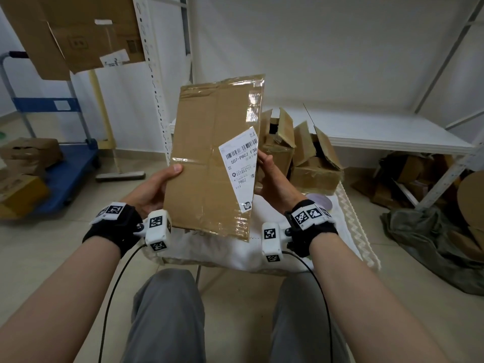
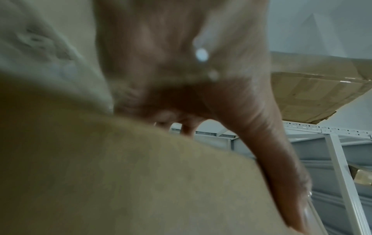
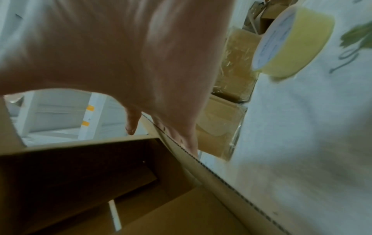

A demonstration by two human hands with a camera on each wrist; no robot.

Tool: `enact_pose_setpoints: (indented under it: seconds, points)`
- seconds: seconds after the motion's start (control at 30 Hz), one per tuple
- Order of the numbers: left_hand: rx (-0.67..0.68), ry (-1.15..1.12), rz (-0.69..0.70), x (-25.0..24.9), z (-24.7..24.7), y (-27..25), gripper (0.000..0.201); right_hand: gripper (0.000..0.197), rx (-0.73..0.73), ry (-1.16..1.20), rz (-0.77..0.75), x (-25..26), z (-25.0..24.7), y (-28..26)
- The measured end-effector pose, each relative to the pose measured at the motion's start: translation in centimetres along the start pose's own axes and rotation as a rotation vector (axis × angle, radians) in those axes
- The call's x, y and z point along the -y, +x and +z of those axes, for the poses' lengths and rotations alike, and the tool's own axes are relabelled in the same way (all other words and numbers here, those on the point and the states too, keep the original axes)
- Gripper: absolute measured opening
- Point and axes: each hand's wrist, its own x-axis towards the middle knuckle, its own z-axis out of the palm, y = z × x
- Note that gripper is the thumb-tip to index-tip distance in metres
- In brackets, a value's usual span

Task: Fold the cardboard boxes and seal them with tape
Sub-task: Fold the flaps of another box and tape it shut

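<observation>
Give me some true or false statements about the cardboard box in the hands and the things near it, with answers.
1. Both hands hold the flattened box: the left hand on one edge, the right hand on the other. True.
2. The box carries no label. False: a white shipping label is on it.
3. The tape roll is in the right hand. False: it lies on the white cloth.
4. Open boxes stand behind the held box. True.
</observation>
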Motion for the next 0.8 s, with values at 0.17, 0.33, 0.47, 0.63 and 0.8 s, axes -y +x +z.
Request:
enact_pose_setpoints:
  seconds: [0.17, 0.33, 0.47, 0.63, 0.8]
  points:
    - [0.025, 0.034, -0.009, -0.1, 0.8, -0.3, 0.105, 0.126, 0.007, 0.083, 0.030, 1.1, 1.9, 0.5]
    - [0.028, 0.056, 0.022, 0.0, 1.1, -0.5, 0.104, 0.096, -0.157, -0.078, 0.081, -0.5, 2.2, 0.9]
    - [0.026, 0.111, 0.053, -0.2, 1.2, -0.1, 0.106, 0.088, -0.159, -0.137, 0.122, -1.8, 2.6, 0.8]
    - [0.032, 0.293, 0.110, -1.2, 1.3, 0.1, 0.106, 0.071, -0.153, -0.021, 0.176, -1.0, 3.1, 0.8]
    - [0.054, 0.688, 0.085, -4.3, 2.5, -0.1, 0.091, 0.061, -0.119, 0.128, 0.232, -1.0, 3.5, 0.3]
